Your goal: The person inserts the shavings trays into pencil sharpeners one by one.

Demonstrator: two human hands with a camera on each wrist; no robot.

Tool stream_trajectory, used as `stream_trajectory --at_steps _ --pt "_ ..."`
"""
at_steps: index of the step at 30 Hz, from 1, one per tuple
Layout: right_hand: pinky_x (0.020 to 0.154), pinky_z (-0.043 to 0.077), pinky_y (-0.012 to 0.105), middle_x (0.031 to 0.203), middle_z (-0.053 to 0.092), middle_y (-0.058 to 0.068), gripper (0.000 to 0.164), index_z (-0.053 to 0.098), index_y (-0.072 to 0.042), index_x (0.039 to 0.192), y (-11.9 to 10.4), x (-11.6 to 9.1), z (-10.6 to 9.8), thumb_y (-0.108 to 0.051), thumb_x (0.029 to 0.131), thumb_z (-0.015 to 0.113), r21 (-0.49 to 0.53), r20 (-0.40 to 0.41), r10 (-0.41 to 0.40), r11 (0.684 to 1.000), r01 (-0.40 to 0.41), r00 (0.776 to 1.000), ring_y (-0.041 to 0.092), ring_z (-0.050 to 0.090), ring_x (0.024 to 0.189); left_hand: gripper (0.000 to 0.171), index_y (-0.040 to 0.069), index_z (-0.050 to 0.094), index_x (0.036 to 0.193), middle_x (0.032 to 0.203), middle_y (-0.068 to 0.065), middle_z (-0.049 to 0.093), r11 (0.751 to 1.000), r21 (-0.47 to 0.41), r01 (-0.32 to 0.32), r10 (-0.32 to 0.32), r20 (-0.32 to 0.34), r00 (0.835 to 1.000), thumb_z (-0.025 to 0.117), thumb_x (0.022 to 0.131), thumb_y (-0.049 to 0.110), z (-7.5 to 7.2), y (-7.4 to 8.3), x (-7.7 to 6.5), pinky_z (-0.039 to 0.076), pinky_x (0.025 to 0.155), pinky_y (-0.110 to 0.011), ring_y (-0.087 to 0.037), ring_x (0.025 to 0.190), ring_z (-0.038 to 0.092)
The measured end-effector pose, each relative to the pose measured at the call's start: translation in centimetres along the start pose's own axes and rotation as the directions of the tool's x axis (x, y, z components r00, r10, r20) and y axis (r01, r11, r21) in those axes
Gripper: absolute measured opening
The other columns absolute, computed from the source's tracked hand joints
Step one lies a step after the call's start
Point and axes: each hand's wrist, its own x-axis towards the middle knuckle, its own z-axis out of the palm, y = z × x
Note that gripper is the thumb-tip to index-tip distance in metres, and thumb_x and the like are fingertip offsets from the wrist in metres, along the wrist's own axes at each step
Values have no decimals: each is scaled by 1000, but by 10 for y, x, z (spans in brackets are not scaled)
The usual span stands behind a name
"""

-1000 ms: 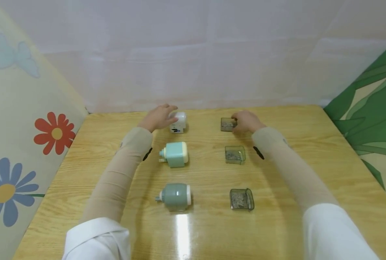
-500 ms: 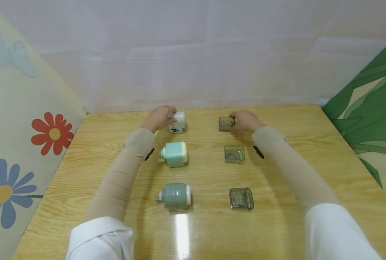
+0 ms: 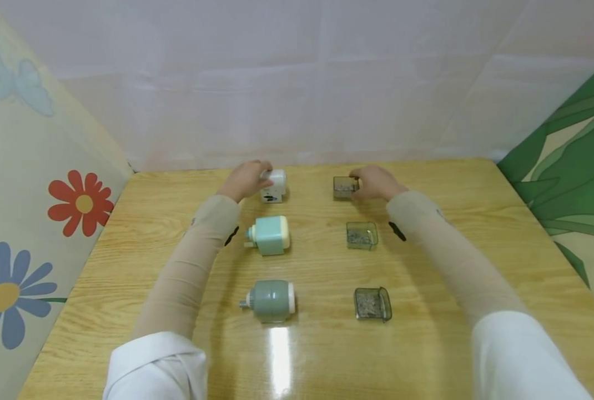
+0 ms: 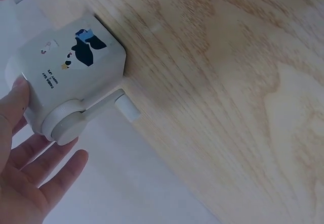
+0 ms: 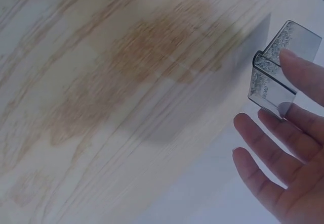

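At the far side of the table, my left hand (image 3: pixel 246 180) grips a white crank pencil sharpener (image 3: pixel 275 192), thumb on one side and fingers on the other. The left wrist view shows the panda print on this sharpener (image 4: pixel 76 57) and its crank handle (image 4: pixel 106 105). Across from it, my right hand (image 3: pixel 377 183) pinches a see-through shavings drawer (image 3: pixel 343 190) between thumb and fingers. Grey shavings fill part of this drawer (image 5: pixel 276 62), and its shadow falls on the wood beside it. Two fingers of that hand stay off the drawer.
Nearer on the left lie a turquoise sharpener (image 3: pixel 271 235) and a grey-green sharpener (image 3: pixel 271 301), cranks pointing left. Opposite them sit a green drawer (image 3: pixel 361 236) and a dark drawer (image 3: pixel 372 304), both with shavings. A white cloth (image 3: pixel 297 83) hangs behind the table (image 3: pixel 322 355); painted panels flank it.
My left fingers have closed on the white sharpener. My right hand has shifted a little left with the drawer, toward the sharpener. The other sharpeners and drawers stay where they were.
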Motion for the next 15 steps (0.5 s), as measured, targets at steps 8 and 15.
stream_trajectory --at_steps 8,15 --pt "93 38 52 126 49 23 59 46 3 129 -2 2 0 -19 80 70 -15 18 2 1000 -1 1000 39 45 114 40 3 52 123 119 -14 56 1000 3 3 -3 5 1000 58 90 23 0 2 1 42 92 -38 -27 106 53" --pt "94 37 52 127 49 22 60 45 3 130 -6 4 -1 -19 80 70 -21 33 -3 1000 4 999 39 44 115 39 3 52 123 118 -14 56 1000 12 3 -3 5 1000 58 90 24 0 4 1 43 91 -38 -27 105 53"
